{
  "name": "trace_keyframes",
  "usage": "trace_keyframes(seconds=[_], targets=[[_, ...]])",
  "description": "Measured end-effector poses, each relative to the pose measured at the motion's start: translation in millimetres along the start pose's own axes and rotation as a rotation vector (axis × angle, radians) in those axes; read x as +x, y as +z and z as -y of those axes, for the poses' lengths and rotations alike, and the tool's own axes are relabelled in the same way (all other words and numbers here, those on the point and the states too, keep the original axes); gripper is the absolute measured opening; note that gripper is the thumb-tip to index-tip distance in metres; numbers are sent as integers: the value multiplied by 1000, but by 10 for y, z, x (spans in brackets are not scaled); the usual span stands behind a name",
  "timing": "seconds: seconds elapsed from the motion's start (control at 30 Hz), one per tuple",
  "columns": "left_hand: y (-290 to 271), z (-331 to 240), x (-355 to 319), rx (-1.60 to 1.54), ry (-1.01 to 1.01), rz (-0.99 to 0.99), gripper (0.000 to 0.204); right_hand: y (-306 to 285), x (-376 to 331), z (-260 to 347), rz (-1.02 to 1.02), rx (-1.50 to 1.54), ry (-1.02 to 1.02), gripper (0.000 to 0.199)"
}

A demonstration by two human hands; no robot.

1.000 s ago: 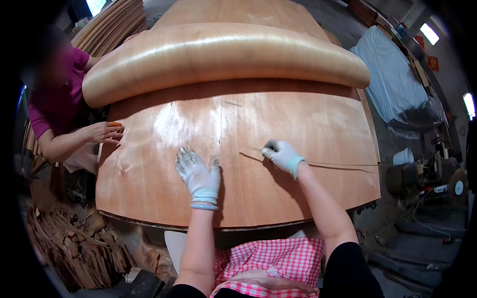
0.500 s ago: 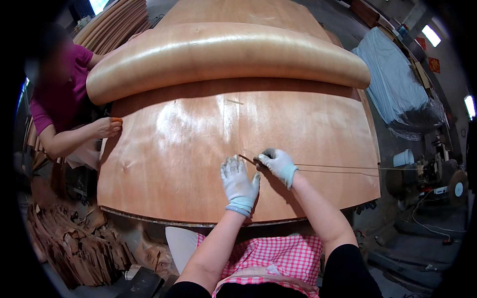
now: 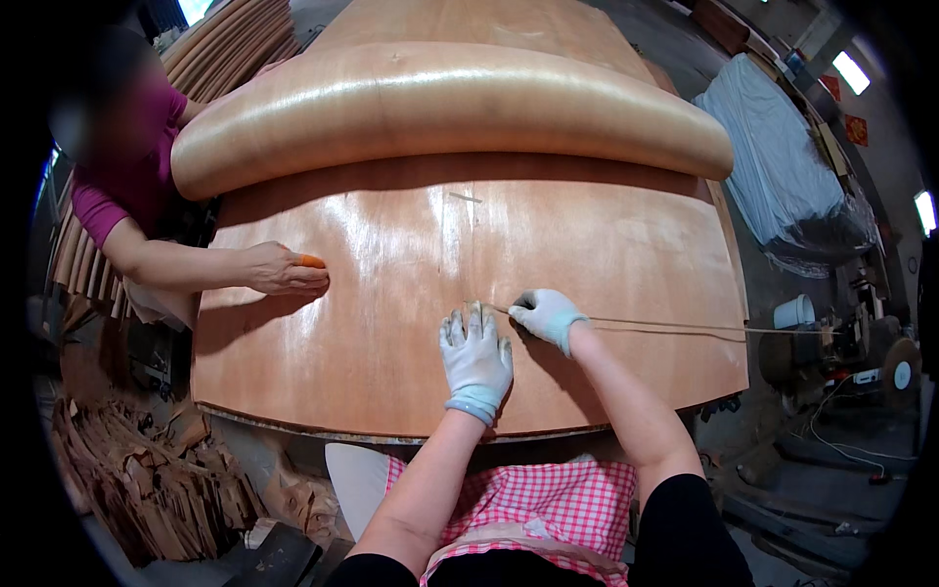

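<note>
Stretching across the right half of the wooden sheet (image 3: 342, 377), the thin strip (image 3: 675, 324) is pinched near its left end between the thumb and fingers of the right hand (image 3: 545, 315). Just beside it, the left hand (image 3: 476, 360) lies palm down on the sheet, fingers spread and gripping nothing.

A second ago the left hand lay well apart, farther left; it has since come over beside the right one, and less of the strip's tip shows between them than half a second ago. Both hands therefore attend to one spot now, the left apparently steadying the surface while the right controls the strip; whether the tip touches the wood, I cannot tell.

The strip's long axis runs left to right, dipping slightly toward the right. Its short end points left, at the left hand's fingertips; the long end passes over the sheet's right edge toward the dark machine (image 3: 782, 354), its shadow falling just below it.

Beyond the hands, a short loose piece (image 3: 465, 198) has stayed near the curled sheet (image 3: 450, 110). At the left, a co-worker's hand (image 3: 289, 269), one finger covered in orange, has moved inward from the edge.
</note>
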State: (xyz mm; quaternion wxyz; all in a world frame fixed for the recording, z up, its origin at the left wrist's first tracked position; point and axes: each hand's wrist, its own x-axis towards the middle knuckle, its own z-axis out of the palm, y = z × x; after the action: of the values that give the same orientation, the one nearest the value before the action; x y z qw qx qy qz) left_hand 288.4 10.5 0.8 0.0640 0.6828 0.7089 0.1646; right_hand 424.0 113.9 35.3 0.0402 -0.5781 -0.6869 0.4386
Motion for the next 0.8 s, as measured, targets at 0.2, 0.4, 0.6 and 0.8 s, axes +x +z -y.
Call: trace_keyframes(seconds=[0.2,0.4,0.6,0.8], targets=[[46,-12,14,26,-15,-42,55,-43,-83,-124,-20,-112,-7,30],[-21,-47,65,38,-3,48,56,-71,-63,-201,3,-137,47,33],[115,54,126,66,129,15,54,-78,-92,-151,-17,-232,52,32],[150,42,112,32,144,96,53,181,-446,-113,-172,-282,-86,27]])
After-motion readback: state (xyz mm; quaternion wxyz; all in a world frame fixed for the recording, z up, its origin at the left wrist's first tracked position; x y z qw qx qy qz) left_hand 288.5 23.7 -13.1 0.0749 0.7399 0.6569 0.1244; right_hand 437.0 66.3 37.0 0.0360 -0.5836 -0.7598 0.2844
